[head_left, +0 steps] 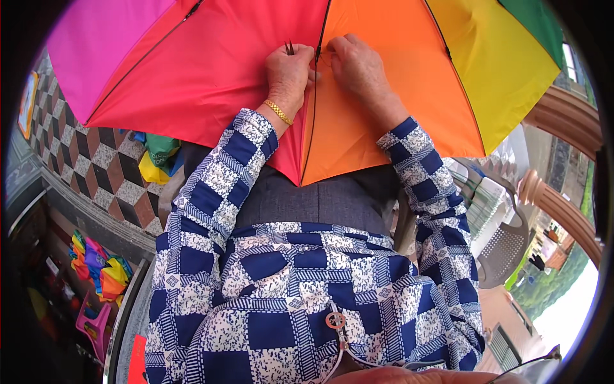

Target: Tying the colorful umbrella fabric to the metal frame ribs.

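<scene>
An open rainbow umbrella (211, 70) lies over my lap with its inner side and thin black ribs (311, 128) towards me. My left hand (286, 75), with a gold bracelet at the wrist, is closed at the red panel just left of the middle rib. Two dark pointed tips of a small tool (290, 48) stick up from its fingers; the rest is hidden. Across that rib, over the orange panel, my right hand (355, 66) is closed, its fingertips pinched close to the rib. Whatever they pinch is too small to make out.
Bundled colourful cloth (160, 157) lies on the patterned tile floor (105, 160) at left. More rainbow cloth (102, 269) sits lower left, near a pink plastic stool (94, 326). A grey plastic chair (505, 253) and brown railings (550, 205) stand at right.
</scene>
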Available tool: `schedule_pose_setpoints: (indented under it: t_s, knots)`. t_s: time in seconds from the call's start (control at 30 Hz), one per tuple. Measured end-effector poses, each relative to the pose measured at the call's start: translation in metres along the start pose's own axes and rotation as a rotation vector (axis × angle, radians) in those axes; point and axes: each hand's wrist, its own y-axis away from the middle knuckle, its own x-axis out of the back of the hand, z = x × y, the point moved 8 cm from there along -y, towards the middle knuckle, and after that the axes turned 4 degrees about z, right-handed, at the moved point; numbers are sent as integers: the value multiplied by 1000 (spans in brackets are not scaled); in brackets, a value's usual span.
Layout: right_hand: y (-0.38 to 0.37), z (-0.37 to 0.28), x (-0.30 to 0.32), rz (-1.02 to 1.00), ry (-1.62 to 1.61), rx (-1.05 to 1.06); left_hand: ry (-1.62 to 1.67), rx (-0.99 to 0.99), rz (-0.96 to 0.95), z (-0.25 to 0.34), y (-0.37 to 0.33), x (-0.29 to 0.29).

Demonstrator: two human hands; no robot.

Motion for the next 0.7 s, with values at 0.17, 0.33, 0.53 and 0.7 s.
schedule_pose_setpoints:
  t_s: [0.17, 0.33, 0.53, 0.7]
  knots:
    - [7, 19, -24, -368, -120, -305, 20, -12, 8, 1, -1, 1]
    - [23, 11, -10, -372, -151, -303, 10, 1, -2, 2, 0, 1]
    - [7, 0, 3, -111, 108, -102, 15, 13, -11, 1, 1, 1]
    - [0, 10, -16, -81, -136, -173, 36, -5, -11, 0, 0, 0]
